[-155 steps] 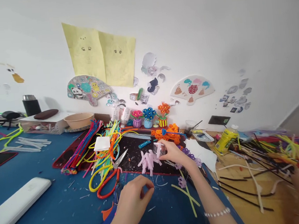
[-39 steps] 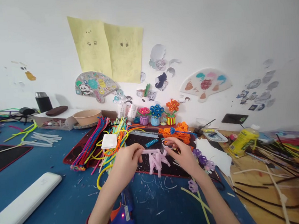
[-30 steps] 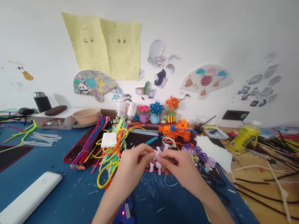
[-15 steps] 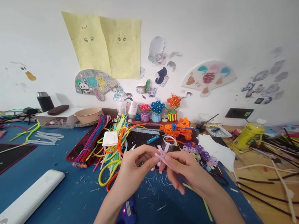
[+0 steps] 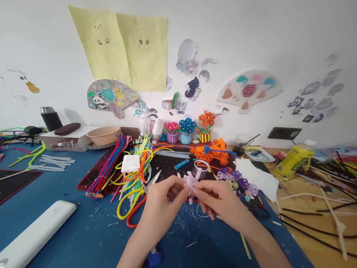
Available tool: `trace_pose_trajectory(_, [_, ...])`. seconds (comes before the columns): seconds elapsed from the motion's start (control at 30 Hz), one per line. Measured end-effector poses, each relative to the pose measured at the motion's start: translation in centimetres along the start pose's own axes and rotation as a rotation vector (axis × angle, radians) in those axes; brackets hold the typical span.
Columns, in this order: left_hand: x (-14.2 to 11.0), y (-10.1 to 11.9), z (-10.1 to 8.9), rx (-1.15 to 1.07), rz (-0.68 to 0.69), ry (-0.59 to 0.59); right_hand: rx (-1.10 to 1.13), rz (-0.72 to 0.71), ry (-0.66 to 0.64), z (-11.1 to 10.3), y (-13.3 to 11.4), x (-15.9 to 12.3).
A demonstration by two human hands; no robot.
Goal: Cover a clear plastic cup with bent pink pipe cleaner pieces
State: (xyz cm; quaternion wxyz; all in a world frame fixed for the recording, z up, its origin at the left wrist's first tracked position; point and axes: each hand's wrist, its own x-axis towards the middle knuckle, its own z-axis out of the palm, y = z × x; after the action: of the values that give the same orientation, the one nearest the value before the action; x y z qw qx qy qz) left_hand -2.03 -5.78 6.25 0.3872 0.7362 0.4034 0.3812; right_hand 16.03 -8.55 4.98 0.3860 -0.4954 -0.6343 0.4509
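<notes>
Between my two hands, above the middle of the desk, is a small pale-lilac pipe cleaner flower [image 5: 190, 180] with short loops sticking out. My left hand [image 5: 168, 196] pinches it from the left with thumb and forefinger. From the right, my right hand [image 5: 217, 194] pinches the same piece, its lower fingers curled beneath. The fingertips hide part of the flower. Beyond my left hand lie scissors [image 5: 153, 179], their blades showing. Just right of my right hand rests a cluster of purple pipe cleaner flowers [image 5: 237, 179].
Bundles of coloured pipe cleaners [image 5: 134, 167] lie left of centre. Three small potted flowers [image 5: 187, 132] stand by the wall, behind orange pipe cleaner loops [image 5: 218, 152]. A long white device [image 5: 34, 242] lies at left. A yellow bottle [image 5: 295, 159] stands at right. A blue tool [image 5: 154, 257] is partly under my left arm.
Both hands still hold the lilac flower, which has turned so more of its loops show. The view has shifted slightly; more of the scissors shows, and less of the blue tool.
</notes>
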Motion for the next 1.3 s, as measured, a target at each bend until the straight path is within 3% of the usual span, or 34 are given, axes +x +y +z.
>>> trace_pose_trajectory(0.2, [-1.7,-1.9,0.8,0.068,-0.033,-0.086,-0.039,0.087,-0.113,1.0,2.3,-1.2])
trace_pose_trajectory(0.4, [-2.1,-2.2,0.9,-0.041,-0.034,-0.229,0.047,0.118,-0.198,1.0,3.3,-1.5])
trace_pose_trajectory(0.73, [-2.1,-2.5,1.0,0.063,-0.019,-0.187,0.167,0.135,-0.242,1.5,4.4,-1.1])
trace_pose_trajectory(0.97, [-2.2,-3.2,0.8,0.107,0.017,-0.154,0.085,0.107,-0.163,1.9,4.1,-1.4])
trace_pose_trajectory(1.17, [-2.4,-3.2,0.6,0.248,0.032,-0.200,-0.227,0.019,-0.033,2.4,3.2,-1.9])
trace_pose_trajectory(1.3, [-2.4,-2.6,0.9,0.323,0.131,-0.176,-0.365,-0.053,0.033,2.6,2.9,-2.2])
